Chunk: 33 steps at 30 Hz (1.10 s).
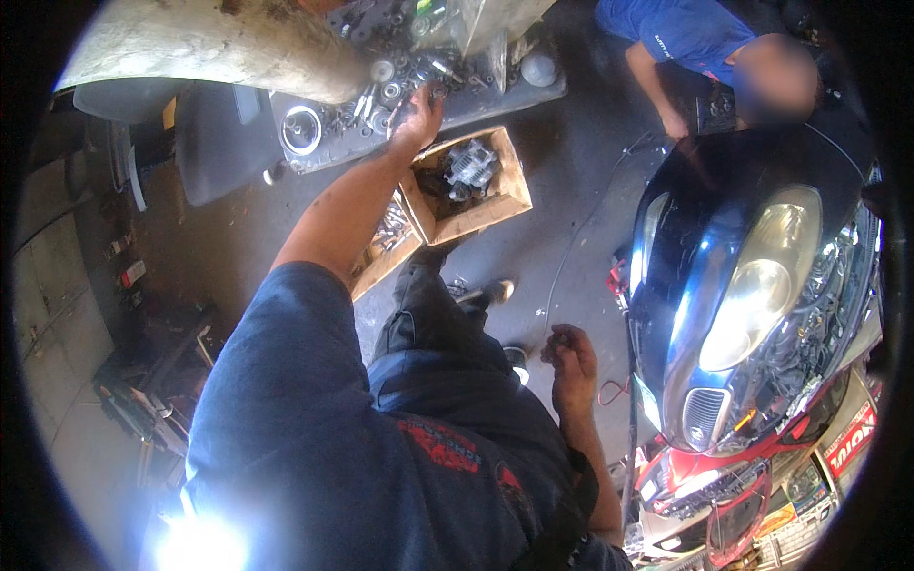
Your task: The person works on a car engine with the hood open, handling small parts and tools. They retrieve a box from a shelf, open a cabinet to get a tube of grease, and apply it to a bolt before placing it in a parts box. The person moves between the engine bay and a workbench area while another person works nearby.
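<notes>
I see the left arm (333,211) stretched past the wooden box (483,215), the left hand (416,119) just beyond its far left corner, grip hard to make out. The right arm (592,462) is bent, the right hand (573,366) well short of the box and rightward, fingers (562,343) curled.

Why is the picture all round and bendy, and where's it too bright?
Head view: the fisheye lens bends straight edges and leaves the corners black; white glare swallows the lower left by the dark blue shirt; bluish shine streaks the dark bodywork; small metal parts by the left hand look soft.
</notes>
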### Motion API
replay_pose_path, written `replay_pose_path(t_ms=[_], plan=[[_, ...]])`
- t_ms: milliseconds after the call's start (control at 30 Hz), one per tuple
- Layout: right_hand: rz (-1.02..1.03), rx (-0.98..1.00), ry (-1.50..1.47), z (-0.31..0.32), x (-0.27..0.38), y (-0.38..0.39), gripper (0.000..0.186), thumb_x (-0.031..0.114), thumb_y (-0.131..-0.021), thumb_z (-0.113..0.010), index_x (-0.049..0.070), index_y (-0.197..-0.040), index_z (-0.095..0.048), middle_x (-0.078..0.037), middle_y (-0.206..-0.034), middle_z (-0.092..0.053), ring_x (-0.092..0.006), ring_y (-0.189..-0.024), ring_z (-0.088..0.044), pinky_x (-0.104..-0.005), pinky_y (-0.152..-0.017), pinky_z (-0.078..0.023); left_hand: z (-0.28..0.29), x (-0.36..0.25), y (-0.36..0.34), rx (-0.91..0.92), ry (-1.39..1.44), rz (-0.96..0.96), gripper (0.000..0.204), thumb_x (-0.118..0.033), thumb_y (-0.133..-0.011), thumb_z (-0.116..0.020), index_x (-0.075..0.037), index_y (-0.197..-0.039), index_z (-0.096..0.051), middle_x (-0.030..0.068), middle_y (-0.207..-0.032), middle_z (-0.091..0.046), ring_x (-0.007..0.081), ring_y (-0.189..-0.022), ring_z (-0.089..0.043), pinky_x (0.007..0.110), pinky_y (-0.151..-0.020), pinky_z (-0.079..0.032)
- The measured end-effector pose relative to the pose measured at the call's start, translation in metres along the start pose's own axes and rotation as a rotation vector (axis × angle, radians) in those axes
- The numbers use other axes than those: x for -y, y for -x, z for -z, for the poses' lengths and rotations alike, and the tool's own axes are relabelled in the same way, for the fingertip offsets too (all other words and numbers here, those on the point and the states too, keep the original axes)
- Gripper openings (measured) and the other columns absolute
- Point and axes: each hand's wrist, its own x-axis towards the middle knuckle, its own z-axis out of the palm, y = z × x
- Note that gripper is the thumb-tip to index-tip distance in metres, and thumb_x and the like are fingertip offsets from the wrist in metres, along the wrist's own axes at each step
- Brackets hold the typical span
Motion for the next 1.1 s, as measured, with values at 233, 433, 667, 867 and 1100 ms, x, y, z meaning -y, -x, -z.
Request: replay_pose_path(t_ms=[233,433,667,867,1100], plan=[[0.022,-0.019,-0.011,0.000,0.000,0.003,0.031,0.007,-0.086,-0.049,-0.003,-0.114,-0.058,-0.008,-0.091,-0.058,-0.0165,-0.079,-0.057,-0.0299,-0.074,-0.047,-0.007,0.039,-0.016,0.037,-0.205,0.022,0.060,-0.036,-0.099,-0.043,0.002,-0.142,-0.030,0.0272,-0.141,-0.043,0.0391,-0.135,-0.039,0.051,-0.111,-0.029],[0.072,0.005,0.045,-0.005,0.000,0.004,0.030,0.005,-0.086,-0.049,-0.002,-0.114,-0.059,-0.008,-0.093,-0.060,-0.0158,-0.083,-0.058,-0.0295,-0.076,-0.048,-0.013,0.032,-0.049,0.037,-1.510,-0.304,0.066,-0.038,-0.098,-0.042,0.004,-0.146,-0.023,0.0317,-0.141,-0.041,0.0403,-0.137,-0.037,0.054,-0.112,-0.027],[0.092,0.028,0.123,-0.006,0.000,0.001,0.029,0.005,-0.087,-0.049,-0.001,-0.114,-0.059,-0.008,-0.094,-0.059,-0.0158,-0.083,-0.058,-0.0296,-0.076,-0.049,0.018,-0.058,-0.036,0.175,0.129,0.162,0.068,-0.035,-0.094,-0.053,-0.015,-0.150,-0.019,0.0265,-0.145,-0.038,0.0449,-0.133,-0.039,0.050,-0.110,-0.034],[0.135,0.016,0.137,-0.009,0.007,-0.001,0.028,0.005,-0.087,-0.048,-0.001,-0.112,-0.060,-0.008,-0.091,-0.058,-0.0159,-0.080,-0.058,-0.0300,-0.073,-0.049,0.061,-0.039,0.037,-0.113,0.099,0.404,0.058,-0.034,-0.093,-0.057,-0.012,-0.142,-0.037,0.0263,-0.130,-0.053,0.0452,-0.113,-0.056,0.049,-0.099,-0.044],[0.259,0.161,0.180,-0.021,0.013,-0.016,0.029,-0.001,-0.088,-0.047,-0.001,-0.114,-0.059,-0.008,-0.091,-0.060,-0.0155,-0.081,-0.059,-0.0280,-0.074,-0.050,0.122,0.035,0.113,-0.321,0.084,0.394,0.031,-0.023,-0.089,-0.063,-0.011,-0.118,-0.058,0.0174,-0.091,-0.066,0.0323,-0.086,-0.063,0.043,-0.078,-0.049]])
